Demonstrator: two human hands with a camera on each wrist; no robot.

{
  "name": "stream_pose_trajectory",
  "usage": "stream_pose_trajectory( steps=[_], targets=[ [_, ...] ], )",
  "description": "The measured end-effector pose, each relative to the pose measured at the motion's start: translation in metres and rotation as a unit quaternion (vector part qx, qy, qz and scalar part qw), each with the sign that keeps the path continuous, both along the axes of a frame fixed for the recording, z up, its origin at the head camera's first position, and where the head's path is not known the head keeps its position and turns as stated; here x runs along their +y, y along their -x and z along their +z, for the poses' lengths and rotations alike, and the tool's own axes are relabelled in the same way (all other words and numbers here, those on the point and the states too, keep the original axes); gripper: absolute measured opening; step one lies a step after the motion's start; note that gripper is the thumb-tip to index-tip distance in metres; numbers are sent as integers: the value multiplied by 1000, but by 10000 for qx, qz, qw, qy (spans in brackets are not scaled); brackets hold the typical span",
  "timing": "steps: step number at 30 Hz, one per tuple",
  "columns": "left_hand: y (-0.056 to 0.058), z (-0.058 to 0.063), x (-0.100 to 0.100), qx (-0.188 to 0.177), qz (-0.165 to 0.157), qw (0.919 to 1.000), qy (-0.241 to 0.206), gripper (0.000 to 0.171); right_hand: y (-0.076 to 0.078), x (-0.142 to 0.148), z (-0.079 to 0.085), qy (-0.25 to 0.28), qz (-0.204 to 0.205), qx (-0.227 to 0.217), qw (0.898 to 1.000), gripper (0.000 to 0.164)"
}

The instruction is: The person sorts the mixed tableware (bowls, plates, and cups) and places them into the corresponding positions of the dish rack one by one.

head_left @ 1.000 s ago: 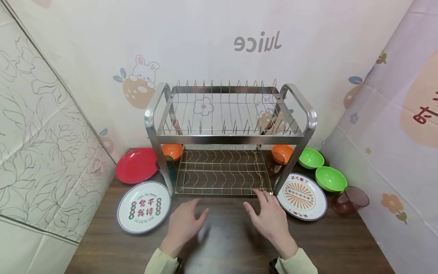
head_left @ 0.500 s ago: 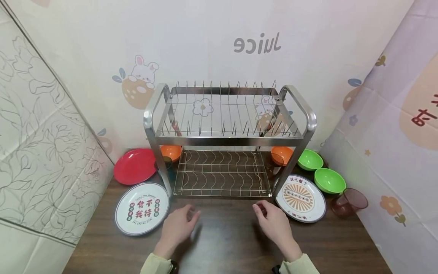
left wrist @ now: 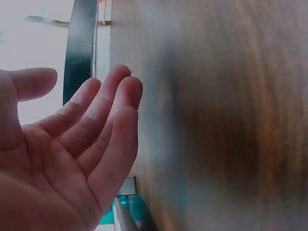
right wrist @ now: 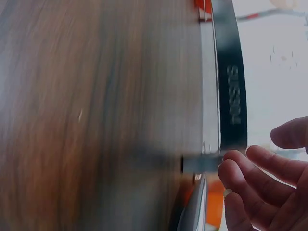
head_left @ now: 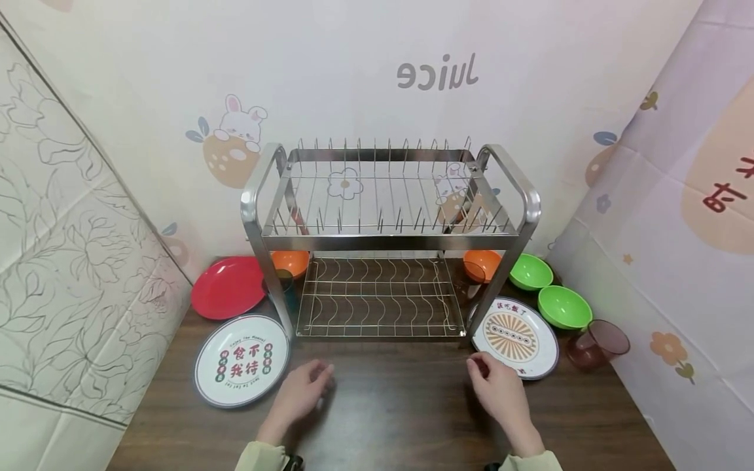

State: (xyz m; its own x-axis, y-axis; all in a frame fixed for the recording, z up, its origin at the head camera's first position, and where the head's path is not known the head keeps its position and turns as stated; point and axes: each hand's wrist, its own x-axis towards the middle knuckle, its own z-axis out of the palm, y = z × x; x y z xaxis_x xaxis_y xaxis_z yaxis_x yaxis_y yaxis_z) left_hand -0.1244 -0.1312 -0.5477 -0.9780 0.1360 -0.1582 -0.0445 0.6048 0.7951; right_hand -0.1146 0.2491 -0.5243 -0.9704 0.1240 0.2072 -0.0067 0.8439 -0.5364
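My left hand (head_left: pixel 300 391) hovers over the table beside the white plate with red characters (head_left: pixel 240 361), its fingers loosely bent and holding nothing. In the left wrist view the palm and relaxed fingers of that hand (left wrist: pixel 91 139) show nothing in them. On the other side my right hand (head_left: pixel 499 390) is near the white plate with an orange sunburst (head_left: pixel 512 337), covering a little of its lower left edge; I cannot tell whether they touch. The right wrist view shows loosely curled fingers (right wrist: pixel 262 180) with nothing held. Between and beyond the hands stands a two-tier metal dish rack (head_left: pixel 389 243).
At left are a red plate (head_left: pixel 228 288), an orange bowl (head_left: pixel 291 263) and a teal cup (head_left: pixel 287 288). Right of the rack stand an orange bowl (head_left: pixel 482 265), two green bowls (head_left: pixel 564 307) and a purplish cup (head_left: pixel 599 343). Patterned cloth walls (head_left: pixel 377 65) enclose the table (head_left: pixel 389 405).
Both hands have drawn back from the rack's front and spread apart, left hand leftward, right hand rightward toward the sunburst plate. Their fingers have curled a little. The dishes stay put.
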Motion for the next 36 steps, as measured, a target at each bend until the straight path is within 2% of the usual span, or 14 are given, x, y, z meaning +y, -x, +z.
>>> stream_pose_trajectory(
  steps=[3, 6, 10, 14, 21, 25, 29, 36],
  targets=[
    [-1, -5, 0, -151, -61, 9992, -370, 33, -3, 12, -3, -26, -233, -18, 9997, 13],
    [-2, -9, -1, -385, -98, 9944, -982, 37, -6, 23, -6, 17, -545, -75, 9985, 15],
    [-1, -15, -1, -835, -80, 9783, -1895, 41, -9, 40, -7, 57, -986, -218, 9949, 18],
    [-2, -19, -2, -1205, -7, 9638, -2377, 44, -12, 59, -8, 71, -1311, -465, 9902, 25],
    [-4, -23, -3, -1405, 356, 9563, -2538, 47, -13, 84, -16, 132, -2130, -1129, 9704, 38],
    [-4, -25, -3, -1423, 558, 9551, -2537, 45, -12, 92, -24, 418, -2373, -1401, 9604, 52],
    [-2, -26, -2, -1470, 743, 9535, -2525, 44, -8, 100, -31, 731, -2451, -1338, 9574, 61],
    [2, -27, -3, -1629, 939, 9494, -2517, 45, 1, 112, -35, 1161, -2524, -1237, 9526, 66]
  ],
)
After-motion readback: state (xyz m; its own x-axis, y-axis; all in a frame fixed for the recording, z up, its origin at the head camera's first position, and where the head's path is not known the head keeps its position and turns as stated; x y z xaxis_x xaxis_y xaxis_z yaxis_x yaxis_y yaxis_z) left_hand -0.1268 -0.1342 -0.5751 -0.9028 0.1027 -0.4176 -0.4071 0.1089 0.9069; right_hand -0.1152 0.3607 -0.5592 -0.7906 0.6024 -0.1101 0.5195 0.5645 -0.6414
